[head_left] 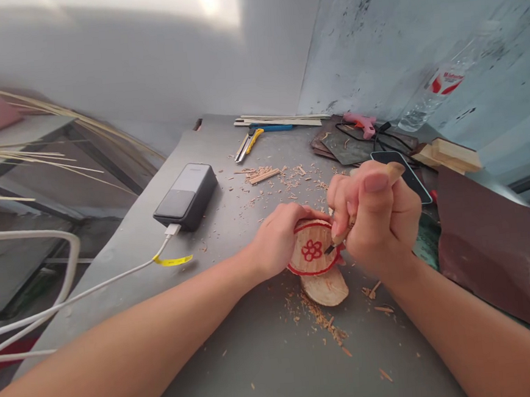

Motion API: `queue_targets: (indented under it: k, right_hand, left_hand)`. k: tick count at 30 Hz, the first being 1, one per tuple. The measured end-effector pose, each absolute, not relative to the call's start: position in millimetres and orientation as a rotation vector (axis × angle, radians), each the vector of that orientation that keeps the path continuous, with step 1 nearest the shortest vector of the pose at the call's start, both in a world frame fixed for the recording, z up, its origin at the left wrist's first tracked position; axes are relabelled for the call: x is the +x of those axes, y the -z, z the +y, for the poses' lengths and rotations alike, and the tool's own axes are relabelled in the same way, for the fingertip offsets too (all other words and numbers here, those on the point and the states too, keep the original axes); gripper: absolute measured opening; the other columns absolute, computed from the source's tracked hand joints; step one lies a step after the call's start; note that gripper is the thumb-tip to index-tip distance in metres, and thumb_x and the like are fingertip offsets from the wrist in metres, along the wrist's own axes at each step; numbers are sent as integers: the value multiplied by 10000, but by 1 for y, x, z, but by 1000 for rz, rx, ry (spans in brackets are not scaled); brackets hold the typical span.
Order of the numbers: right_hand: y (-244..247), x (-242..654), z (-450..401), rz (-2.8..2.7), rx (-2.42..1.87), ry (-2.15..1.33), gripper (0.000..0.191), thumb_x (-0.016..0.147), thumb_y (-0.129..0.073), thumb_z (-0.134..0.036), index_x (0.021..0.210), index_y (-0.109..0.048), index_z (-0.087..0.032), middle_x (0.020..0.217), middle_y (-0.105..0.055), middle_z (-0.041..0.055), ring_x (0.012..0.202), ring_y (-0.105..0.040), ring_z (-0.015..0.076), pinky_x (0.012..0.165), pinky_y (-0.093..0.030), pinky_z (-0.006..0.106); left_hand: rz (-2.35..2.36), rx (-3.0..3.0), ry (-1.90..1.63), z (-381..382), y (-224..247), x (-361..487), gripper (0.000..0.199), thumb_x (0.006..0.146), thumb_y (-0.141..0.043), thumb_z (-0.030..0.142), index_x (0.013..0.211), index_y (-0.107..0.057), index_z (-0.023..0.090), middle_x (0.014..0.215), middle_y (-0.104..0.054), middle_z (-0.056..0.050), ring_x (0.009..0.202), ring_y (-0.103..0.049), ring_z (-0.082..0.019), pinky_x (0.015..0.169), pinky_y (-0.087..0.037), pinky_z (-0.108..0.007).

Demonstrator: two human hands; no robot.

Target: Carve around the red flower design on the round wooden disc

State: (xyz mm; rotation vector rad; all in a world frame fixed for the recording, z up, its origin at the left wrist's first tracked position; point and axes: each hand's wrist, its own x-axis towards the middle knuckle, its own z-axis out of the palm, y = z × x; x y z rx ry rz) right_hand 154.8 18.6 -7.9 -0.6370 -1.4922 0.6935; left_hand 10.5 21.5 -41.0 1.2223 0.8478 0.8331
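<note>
A round pale wooden piece [304,258] has a red rim and a red flower outline at its middle. My left hand [281,237] grips its left and upper edge. My right hand [376,217] is wrapped round a carving tool [395,170] with a wooden handle, its dark tip resting on or just over the wood right of the flower. Beneath the round piece lies a second, plain wooden piece [326,288], sticking out toward me. Shavings [324,322] are scattered around both.
On the grey table [203,350] are a black power bank [186,195] with a white cable, a yellow cutter [249,143], wood strips, a phone [407,175], a pink glue gun [362,123], wood blocks [454,154] and brown sheets [499,253]. A bottle [435,93] stands back right.
</note>
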Motion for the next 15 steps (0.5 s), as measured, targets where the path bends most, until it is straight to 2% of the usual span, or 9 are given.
queue_targets:
  k: [10, 15]
  right_hand:
    - [9, 151, 20, -1510, -578, -664, 440, 1081, -534, -473, 691, -495, -274, 501, -401, -39, 411, -380, 154, 524, -331, 397]
    - [12, 155, 23, -1540, -530, -660, 394, 1074, -568, -401, 708, -526, -260, 557, -458, -34, 420, -408, 141, 515, -332, 391]
  left_hand:
    - [888, 1309, -841, 21, 38, 9, 480, 936, -378, 375, 947, -807, 160, 1001, -797, -74, 1027, -695, -265, 922, -550, -362]
    - [902, 1295, -858, 23, 38, 8, 444, 942, -405, 351, 925, -813, 175, 982, -795, -55, 999, -683, -249, 916, -539, -352]
